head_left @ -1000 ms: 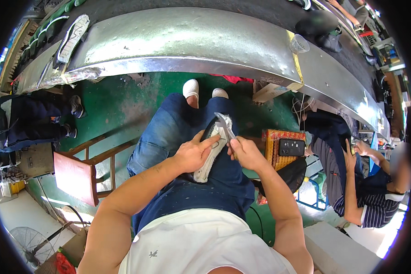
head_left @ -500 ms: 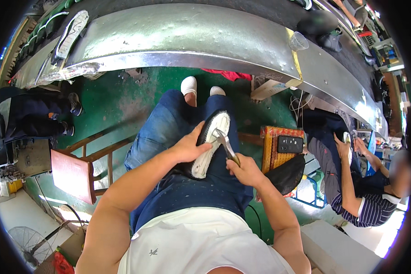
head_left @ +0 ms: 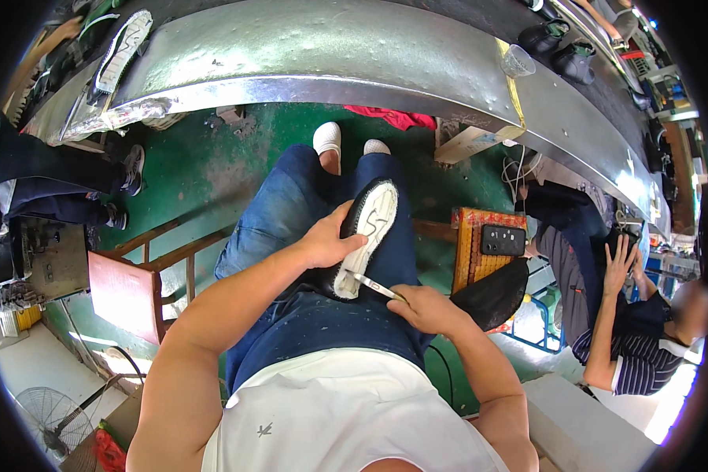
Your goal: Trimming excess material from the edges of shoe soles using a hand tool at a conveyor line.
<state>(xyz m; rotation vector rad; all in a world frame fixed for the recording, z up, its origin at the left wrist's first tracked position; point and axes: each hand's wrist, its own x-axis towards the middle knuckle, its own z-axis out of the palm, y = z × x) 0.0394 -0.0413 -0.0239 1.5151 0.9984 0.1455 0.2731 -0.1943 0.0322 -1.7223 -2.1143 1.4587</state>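
Note:
A dark shoe upper on a last [head_left: 372,214] lies bottom up across my thighs, its white underside facing me and its dark edge gathered around it. My left hand [head_left: 328,240] grips it from the left side, thumb pressed on the white bottom. In my right hand [head_left: 426,308] is a slim metal tool [head_left: 376,286], which looks like pincers. Its tip touches or hovers just over the near end of the bottom; I cannot tell which. My right fingers wrap around its handle, which is mostly hidden.
Ahead runs a metal-topped bench [head_left: 291,47] with another white-bottomed shoe [head_left: 124,51] and a clear plastic cup [head_left: 518,60]. To my left stands a wooden stool [head_left: 126,295]. A phone [head_left: 503,241] rests on a woven seat [head_left: 472,263] at right, with a co-worker [head_left: 629,346] beyond.
The tool has moved from the middle of the shoe bottom to its near end, its tip now pointing left. My right hand has shifted slightly toward me. My left hand keeps its hold.

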